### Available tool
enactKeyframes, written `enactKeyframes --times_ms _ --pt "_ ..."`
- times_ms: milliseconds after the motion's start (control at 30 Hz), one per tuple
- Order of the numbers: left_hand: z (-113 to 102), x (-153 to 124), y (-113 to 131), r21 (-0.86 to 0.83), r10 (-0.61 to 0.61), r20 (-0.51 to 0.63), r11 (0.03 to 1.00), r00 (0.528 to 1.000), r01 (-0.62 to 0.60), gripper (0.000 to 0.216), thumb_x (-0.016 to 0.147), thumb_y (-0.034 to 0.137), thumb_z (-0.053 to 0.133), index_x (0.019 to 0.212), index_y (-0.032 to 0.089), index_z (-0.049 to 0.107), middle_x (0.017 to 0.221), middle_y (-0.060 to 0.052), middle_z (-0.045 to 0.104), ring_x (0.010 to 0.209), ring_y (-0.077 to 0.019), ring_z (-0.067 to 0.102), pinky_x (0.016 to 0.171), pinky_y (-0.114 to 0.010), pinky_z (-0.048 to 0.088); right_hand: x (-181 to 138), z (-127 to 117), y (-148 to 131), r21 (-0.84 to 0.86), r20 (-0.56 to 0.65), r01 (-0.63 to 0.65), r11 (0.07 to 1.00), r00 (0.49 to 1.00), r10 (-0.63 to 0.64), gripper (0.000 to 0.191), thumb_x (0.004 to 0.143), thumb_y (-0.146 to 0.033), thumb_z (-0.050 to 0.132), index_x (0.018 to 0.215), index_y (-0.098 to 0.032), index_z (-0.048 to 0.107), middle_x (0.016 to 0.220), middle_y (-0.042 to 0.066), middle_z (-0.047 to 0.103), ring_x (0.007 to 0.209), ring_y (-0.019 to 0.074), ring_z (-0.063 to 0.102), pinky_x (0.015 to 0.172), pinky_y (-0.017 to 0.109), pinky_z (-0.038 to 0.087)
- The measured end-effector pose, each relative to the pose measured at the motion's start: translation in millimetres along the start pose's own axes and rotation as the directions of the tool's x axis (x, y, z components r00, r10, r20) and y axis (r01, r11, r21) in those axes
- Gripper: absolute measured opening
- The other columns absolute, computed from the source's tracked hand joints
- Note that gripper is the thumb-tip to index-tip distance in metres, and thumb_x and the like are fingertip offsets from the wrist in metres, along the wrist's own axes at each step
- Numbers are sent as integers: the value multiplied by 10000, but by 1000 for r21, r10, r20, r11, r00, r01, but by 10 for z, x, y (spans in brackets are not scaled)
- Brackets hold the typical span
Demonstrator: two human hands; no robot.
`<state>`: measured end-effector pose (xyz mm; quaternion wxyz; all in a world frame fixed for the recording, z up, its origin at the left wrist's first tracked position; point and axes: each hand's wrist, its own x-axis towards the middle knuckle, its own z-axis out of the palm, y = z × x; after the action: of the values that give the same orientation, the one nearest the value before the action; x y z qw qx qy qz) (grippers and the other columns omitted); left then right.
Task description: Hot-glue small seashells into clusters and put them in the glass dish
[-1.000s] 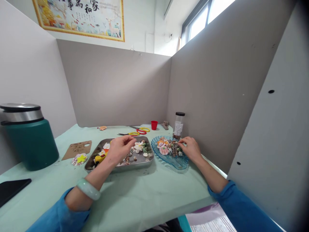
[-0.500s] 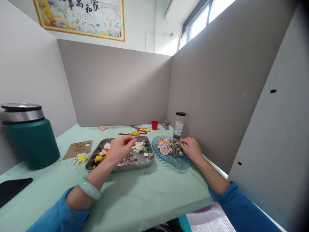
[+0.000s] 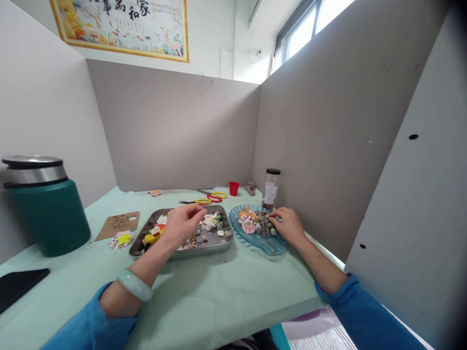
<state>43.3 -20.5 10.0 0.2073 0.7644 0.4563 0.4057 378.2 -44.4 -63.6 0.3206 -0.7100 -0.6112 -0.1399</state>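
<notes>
My left hand (image 3: 183,224) hovers over a metal tray (image 3: 213,250), thumb and fingertips pinched together; whatever lies between them, if anything, is too small to make out. Shells, white flower-like pieces (image 3: 209,221), small stones and a yellow piece (image 3: 152,237) lie in that tray, partly covered by my hand and forearm. At the right, my right hand (image 3: 289,224) reaches over the edge of a blue scalloped glass dish (image 3: 273,248). Its thumb and fingers are closed at the pile of small shells there, beside a pink scallop shell (image 3: 248,226). What they pinch is hidden.
A big green flask (image 3: 49,214) and a dark phone-like slab (image 3: 22,287) stand and lie at left. Scissors (image 3: 211,195), a red cup (image 3: 234,188) and a black-lidded jar (image 3: 270,189) are behind. A brown card (image 3: 118,225) and a shell with a yellow star (image 3: 122,239) lie left of the tray.
My right hand has shifted very slightly left over the shells in the dish. The left hand holds its place above the tray.
</notes>
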Motion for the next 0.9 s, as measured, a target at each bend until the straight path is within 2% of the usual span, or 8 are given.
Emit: enactKeyframes --times_ms 300,500,900 --pt "8 13 -10 5 8 -4 1000 1000 -8 288 747 434 500 773 199 665 520 31 579 505 -118 499 527 -205 373 15 20 -13 -19 -4 -37 999 999 37 164 786 -293 536 707 -201 646 894 58 638 851 204 528 750 307 358" --pt "14 20 -24 9 22 -4 1000 1000 -22 285 750 428 499 765 199 667 589 25 620 513 -112 501 525 -201 371 39 55 10 39 -60 -73 997 995 75 165 771 -300 526 726 -200 649 875 53 628 854 205 521 758 310 360" --pt "13 0 3 -3 24 13 1000 1000 -24 293 747 434 496 766 196 666 625 18 640 521 -117 517 520 -203 370 41 58 0 76 -64 -61 995 996 66 198 763 -320 514 734 -198 668 861 57 621 845 206 517 762 323 365"
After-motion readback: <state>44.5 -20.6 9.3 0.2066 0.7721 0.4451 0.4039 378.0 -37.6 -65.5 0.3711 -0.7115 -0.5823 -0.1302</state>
